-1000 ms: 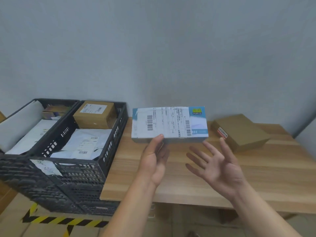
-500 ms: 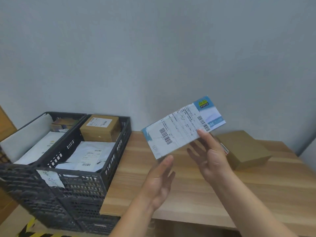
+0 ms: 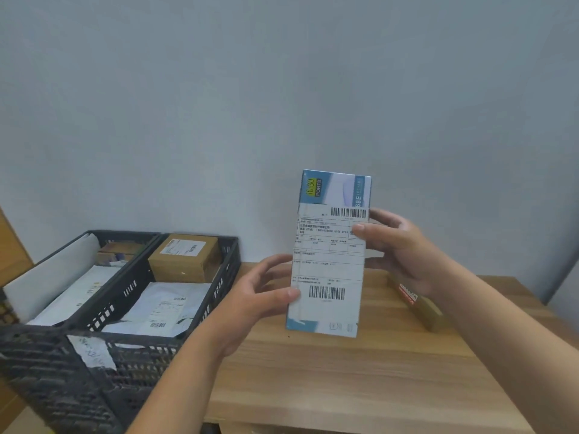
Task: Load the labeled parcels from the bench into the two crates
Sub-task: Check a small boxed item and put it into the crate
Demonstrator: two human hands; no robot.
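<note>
I hold a white and blue labeled box (image 3: 330, 255) upright above the wooden bench (image 3: 344, 371), its shipping label facing me. My left hand (image 3: 260, 296) grips its lower left edge, thumb on the front. My right hand (image 3: 398, 245) grips its upper right edge, thumb on the label. Two black crates stand at the bench's left end. The nearer right crate (image 3: 219, 283) holds a brown labeled carton (image 3: 185, 256) and white mailers (image 3: 163, 308). The left crate (image 3: 103, 239) holds white mailers and small boxes.
A flat brown cardboard box (image 3: 416, 305) with a red and white sticker lies on the bench behind my right forearm, partly hidden. A grey wall stands close behind the bench. A torn white label (image 3: 91, 352) hangs on the crate's front wall.
The box has turned from lying flat, through a tilt, to standing upright. My right hand has taken its upper right edge and my left hand has shifted to the lower left edge.
</note>
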